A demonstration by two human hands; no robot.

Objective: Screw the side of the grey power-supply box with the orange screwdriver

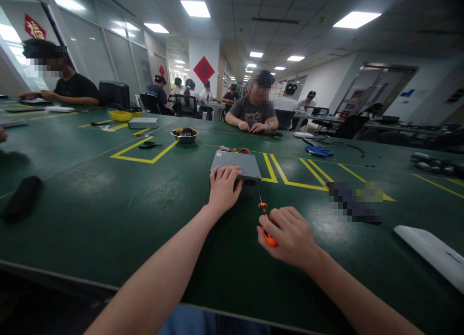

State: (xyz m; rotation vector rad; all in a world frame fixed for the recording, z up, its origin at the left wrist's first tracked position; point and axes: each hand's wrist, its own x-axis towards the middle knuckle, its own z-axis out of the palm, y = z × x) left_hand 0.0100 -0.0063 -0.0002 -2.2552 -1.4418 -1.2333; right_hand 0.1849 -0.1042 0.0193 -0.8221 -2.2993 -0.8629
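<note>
A grey metal power supply unit [241,165] lies on the green table in front of me, its coloured cables [235,150] coming out at the far side. My left hand [225,184] rests on its near left part, fingers over the top and thumb at the near face. In my right hand [290,233] is a screwdriver [263,209] with an orange and black handle, the fingers wrapped round it. Its thin shaft points away from me, and the tip is at the near right corner of the unit. Whether the tip sits in a screw is too small to tell.
Beyond the unit stands a metal bowl [184,136] with tools in it. A dark pixelated object [353,202] and a white panel [435,253] lie to the right, a black case [23,197] to the left. Another person [253,103] sits across the green table [145,248].
</note>
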